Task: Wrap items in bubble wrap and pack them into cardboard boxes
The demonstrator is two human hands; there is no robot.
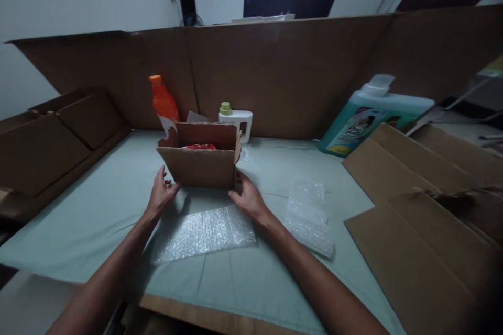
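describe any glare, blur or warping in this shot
Head view: dim, bluish light overall; head view: bright glints speckle the nearer bubble wrap; head view: the teal bottle slants outward, perhaps partly wide-angle stretch; head view: the lower right corner, over the cardboard, turns dark and blurry.

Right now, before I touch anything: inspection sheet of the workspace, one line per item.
Surface: pale green cloth, creased in places.
Job's things: open-topped cardboard box, something red inside; bubble wrap sheet in front.
Clutter: second bubble wrap piece to the right; orange bottle, white bottle and teal jug farther back.
Hands: left hand at the box's lower left corner, right hand at its lower right.
Cables: thin cord by the wall; none seen on the cloth.
Surroundings: cardboard screen behind, cardboard at right.
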